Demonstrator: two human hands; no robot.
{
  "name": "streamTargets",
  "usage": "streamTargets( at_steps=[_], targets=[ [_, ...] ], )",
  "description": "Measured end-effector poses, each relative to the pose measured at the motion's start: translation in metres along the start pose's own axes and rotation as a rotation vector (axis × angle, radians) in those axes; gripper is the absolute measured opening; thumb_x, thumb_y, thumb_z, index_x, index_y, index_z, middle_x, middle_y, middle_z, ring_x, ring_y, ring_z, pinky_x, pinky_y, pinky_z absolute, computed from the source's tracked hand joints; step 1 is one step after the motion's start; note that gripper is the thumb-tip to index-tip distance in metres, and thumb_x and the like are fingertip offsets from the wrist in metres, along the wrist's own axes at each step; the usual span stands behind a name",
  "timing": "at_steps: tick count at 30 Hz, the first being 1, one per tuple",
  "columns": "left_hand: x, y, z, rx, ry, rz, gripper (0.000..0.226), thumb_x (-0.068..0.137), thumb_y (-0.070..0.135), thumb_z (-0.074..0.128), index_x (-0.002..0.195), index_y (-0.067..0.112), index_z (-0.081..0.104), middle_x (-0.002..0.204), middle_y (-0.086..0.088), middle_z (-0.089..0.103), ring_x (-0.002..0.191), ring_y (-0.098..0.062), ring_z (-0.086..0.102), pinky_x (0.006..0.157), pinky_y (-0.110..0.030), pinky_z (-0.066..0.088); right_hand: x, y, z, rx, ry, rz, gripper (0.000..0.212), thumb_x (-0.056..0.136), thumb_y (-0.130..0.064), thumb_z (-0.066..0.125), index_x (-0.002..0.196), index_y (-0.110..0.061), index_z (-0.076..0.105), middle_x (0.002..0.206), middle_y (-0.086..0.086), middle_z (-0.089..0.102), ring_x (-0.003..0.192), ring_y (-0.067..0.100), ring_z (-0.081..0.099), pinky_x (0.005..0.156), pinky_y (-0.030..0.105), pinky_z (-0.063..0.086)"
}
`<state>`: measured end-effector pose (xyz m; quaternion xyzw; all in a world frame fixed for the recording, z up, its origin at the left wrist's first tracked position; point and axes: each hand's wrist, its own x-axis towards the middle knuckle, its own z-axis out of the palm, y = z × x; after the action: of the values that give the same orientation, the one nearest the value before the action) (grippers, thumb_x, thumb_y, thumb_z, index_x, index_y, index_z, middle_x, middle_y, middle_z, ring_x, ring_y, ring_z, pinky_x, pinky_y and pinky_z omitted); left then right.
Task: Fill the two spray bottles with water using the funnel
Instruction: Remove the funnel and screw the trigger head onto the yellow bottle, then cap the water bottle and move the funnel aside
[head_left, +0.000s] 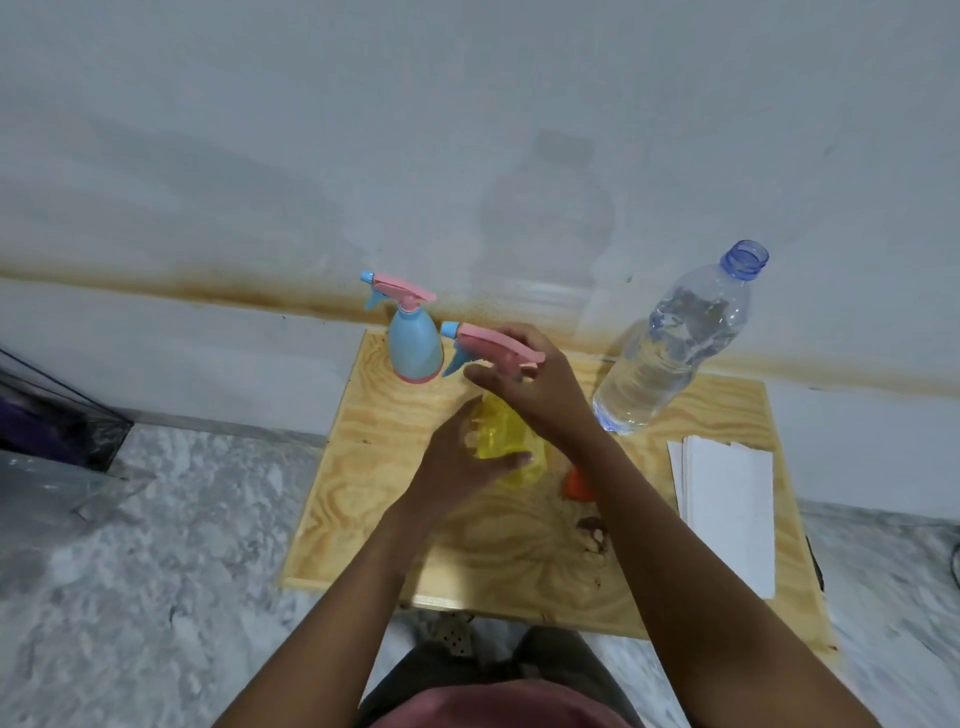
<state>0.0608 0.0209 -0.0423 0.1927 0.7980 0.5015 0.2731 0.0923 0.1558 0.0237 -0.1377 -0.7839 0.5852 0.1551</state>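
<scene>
Left hand (467, 462): curled round the body of the yellow spray bottle (498, 431), gripping it.
Right hand (524, 384): fingers bent over the pink spray head (488, 345) on top of that bottle, holding it.
Blue spray bottle (415, 348): upright just beyond the hands, to their left, head on.
Water bottle (670, 353): uncapped, right of the right hand.
Orange piece (579, 486): beneath the right wrist, mostly hidden.
Table (363, 493): under both hands.
</scene>
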Motion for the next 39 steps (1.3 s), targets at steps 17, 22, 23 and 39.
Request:
streamTargets(
  at_steps=[17,22,23,39],
  targets=[
    [0.130,-0.004,-0.004,0.066,0.189,0.062,0.074,0.065,0.030,0.081,0.129,0.006,0.055,0.116,0.003,0.054,0.108,-0.013,0.050,0.086,-0.016,0.034,0.090,0.051,0.007,-0.194,0.208,0.180,0.027,0.082,-0.032,0.076,0.107,-0.020,0.074,0.100,-0.006,0.075,0.096,0.008,0.068,0.087,0.039,0.056],
    [0.150,-0.034,0.006,0.071,0.181,0.043,0.081,0.062,0.048,0.072,0.132,0.010,0.052,0.120,-0.008,0.061,0.115,-0.025,0.059,0.096,-0.046,0.049,0.094,0.064,0.010,-0.231,0.213,0.190,0.034,0.080,-0.042,0.073,0.109,-0.025,0.073,0.102,-0.007,0.075,0.096,0.010,0.069,0.083,0.044,0.057],
    [0.153,-0.039,0.007,0.075,0.169,0.035,0.082,0.064,0.045,0.075,0.135,0.013,0.050,0.122,-0.007,0.061,0.117,-0.024,0.058,0.097,-0.047,0.049,0.093,0.066,0.011,-0.229,0.211,0.193,0.034,0.080,-0.041,0.073,0.110,-0.025,0.072,0.103,-0.008,0.075,0.097,0.009,0.068,0.083,0.044,0.057],
    [0.147,-0.034,0.009,0.021,0.199,0.080,0.069,0.073,0.021,0.085,0.132,0.015,0.050,0.125,-0.003,0.062,0.118,-0.017,0.057,0.096,-0.030,0.047,0.083,0.071,0.011,-0.263,0.237,0.220,0.042,0.086,-0.042,0.071,0.122,-0.023,0.062,0.115,-0.010,0.068,0.107,0.005,0.061,0.091,0.033,0.053]
  ],
)
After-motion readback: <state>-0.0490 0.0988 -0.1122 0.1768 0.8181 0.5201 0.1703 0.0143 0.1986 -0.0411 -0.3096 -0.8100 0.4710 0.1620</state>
